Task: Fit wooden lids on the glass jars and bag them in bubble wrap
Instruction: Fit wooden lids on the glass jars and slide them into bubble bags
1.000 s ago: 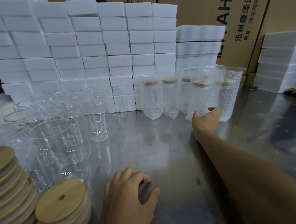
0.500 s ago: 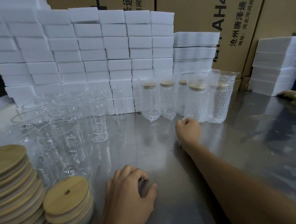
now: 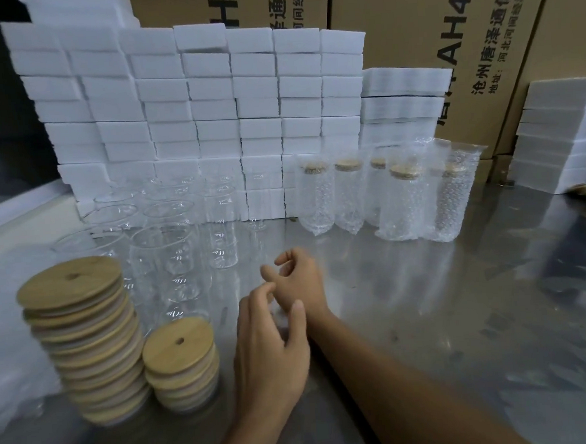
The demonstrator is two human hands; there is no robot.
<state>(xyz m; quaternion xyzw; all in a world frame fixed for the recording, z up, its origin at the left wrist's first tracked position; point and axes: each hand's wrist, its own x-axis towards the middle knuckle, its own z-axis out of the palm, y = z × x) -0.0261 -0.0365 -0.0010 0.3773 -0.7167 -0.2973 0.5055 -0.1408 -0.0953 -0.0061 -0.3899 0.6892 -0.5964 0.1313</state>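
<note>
Head | left hand loosely curled, empty | right hand likewise

A reflective steel surface fills the foreground. At 12 o'clock a wall of stacked white foam blocks rises, with brown cardboard cartons printed in black characters behind. At 3 o'clock stands 1 smaller foam stack; darkness at 9 o'clock.

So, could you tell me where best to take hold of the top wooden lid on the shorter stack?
Pinch the round, holed wooden lid by its thin rim, coming from above and from the right. It lies flat and uncovered on its stack, the taller lid stack crowds its left side, and the left hand is already beside it.
</note>
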